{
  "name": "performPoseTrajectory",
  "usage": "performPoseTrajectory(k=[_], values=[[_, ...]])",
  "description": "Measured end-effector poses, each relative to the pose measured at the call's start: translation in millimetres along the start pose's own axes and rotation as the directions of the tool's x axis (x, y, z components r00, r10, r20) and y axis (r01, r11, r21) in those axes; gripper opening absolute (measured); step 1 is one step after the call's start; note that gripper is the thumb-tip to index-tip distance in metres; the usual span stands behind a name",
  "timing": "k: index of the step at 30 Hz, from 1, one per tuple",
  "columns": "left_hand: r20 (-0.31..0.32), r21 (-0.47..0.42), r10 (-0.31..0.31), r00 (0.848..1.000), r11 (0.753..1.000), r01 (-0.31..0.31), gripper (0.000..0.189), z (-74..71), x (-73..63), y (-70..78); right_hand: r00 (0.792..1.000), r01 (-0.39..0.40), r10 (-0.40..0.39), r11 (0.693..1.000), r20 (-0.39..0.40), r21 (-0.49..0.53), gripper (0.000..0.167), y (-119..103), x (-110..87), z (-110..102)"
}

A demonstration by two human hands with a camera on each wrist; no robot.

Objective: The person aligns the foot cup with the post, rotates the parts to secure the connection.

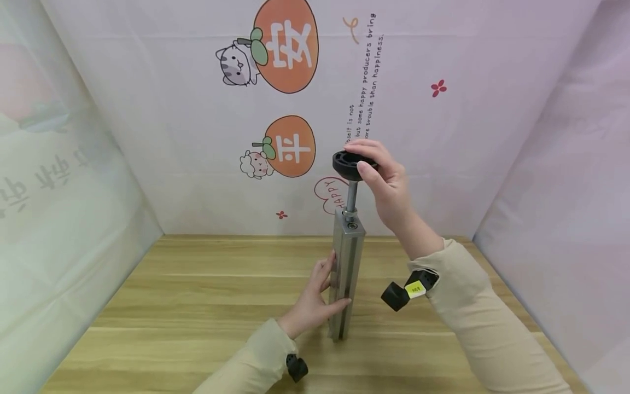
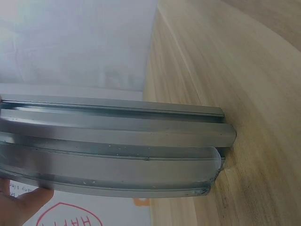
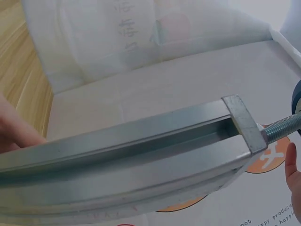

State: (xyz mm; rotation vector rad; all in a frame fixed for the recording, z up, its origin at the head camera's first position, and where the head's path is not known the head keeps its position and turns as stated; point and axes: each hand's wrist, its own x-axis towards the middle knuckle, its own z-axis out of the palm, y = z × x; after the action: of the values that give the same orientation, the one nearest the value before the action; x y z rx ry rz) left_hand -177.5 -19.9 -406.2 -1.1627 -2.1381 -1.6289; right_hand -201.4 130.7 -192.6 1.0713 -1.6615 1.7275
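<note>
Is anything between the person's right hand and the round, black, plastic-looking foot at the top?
Nothing visible: the right hand grips the round, black, plastic-looking foot directly. The left hand holds the grooved, silver, metal profile lower down, out of the way.

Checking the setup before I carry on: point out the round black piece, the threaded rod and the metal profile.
Round black piece (image 1: 346, 170), head view: near side wall.
Threaded rod (image 3: 283, 129), right wrist view: bare threads, mid-stretch.
Metal profile (image 2: 117, 131), left wrist view: long side, around mid-length.
</note>
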Motion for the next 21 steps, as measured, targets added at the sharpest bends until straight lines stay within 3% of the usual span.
performPoseTrajectory(k=[9, 12, 14, 18, 21], values=[[0.009, -0.001, 0.020, 1.000, 1.000, -0.020, 0.107, -0.5, 1.2, 0.0, 0.999, -0.032, 0.034, 0.993, 0.019, -0.114, 0.033, -9.0, 0.5, -2.1], [0.012, 0.000, 0.018, 1.000, 1.000, -0.018, 0.107, -0.8, 1.1, 0.1, 1.000, -0.014, 0.018, 0.984, 0.023, -0.180, 0.026, -11.4, 1.8, -2.4], [0.011, 0.000, 0.018, 1.000, 1.000, -0.018, 0.107, -0.9, 1.4, -0.2, 0.999, 0.019, -0.009, 0.958, 0.038, -0.285, 0.022, -13.6, 3.3, -3.5], [0.006, 0.000, 0.021, 1.000, 1.000, -0.021, 0.107, -0.9, 1.8, -0.7, 0.996, 0.076, -0.041, 0.876, 0.085, -0.476, 0.023, -19.0, 6.7, -7.6], [0.002, 0.005, 0.026, 1.000, 1.000, -0.026, 0.108, -0.9, 1.5, -1.4, 0.993, 0.083, -0.029, 0.856, 0.113, -0.511, 0.025, -22.5, 8.5, -9.8]])
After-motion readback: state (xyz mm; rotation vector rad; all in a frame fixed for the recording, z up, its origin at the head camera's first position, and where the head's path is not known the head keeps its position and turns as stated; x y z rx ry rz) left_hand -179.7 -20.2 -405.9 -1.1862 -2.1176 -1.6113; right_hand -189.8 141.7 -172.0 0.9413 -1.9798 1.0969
